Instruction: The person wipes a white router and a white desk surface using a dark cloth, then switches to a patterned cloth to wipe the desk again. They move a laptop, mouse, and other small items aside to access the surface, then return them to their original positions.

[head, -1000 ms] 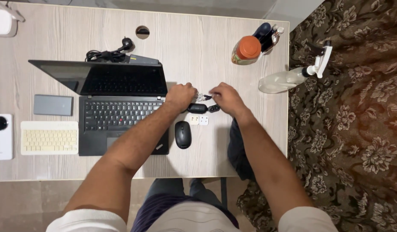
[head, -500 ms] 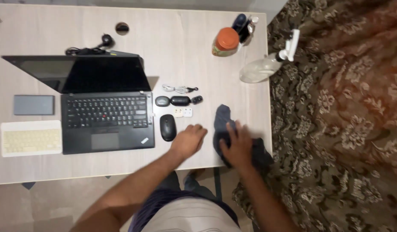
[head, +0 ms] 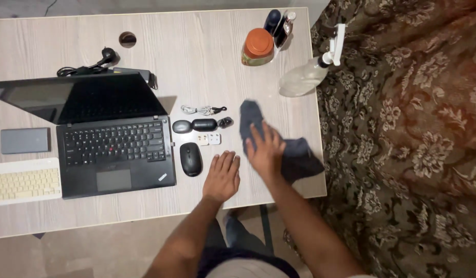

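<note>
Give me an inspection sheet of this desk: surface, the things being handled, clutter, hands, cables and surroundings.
Surface: light wood-grain desk with a round cable hole.
Things in hand: dark blue cloth spread flat near the desk's right front edge.
Clutter: open black laptop, black mouse, small dark cases, two small white pieces, grey slab, cream keyboard, orange-lidded jar, spray bottle.
Hands: right hand flat on the cloth, fingers spread; left hand flat on bare desk beside it.
Cables: coiled white cable; black charger cord behind the laptop.
Surroundings: brown floral carpet.
</note>
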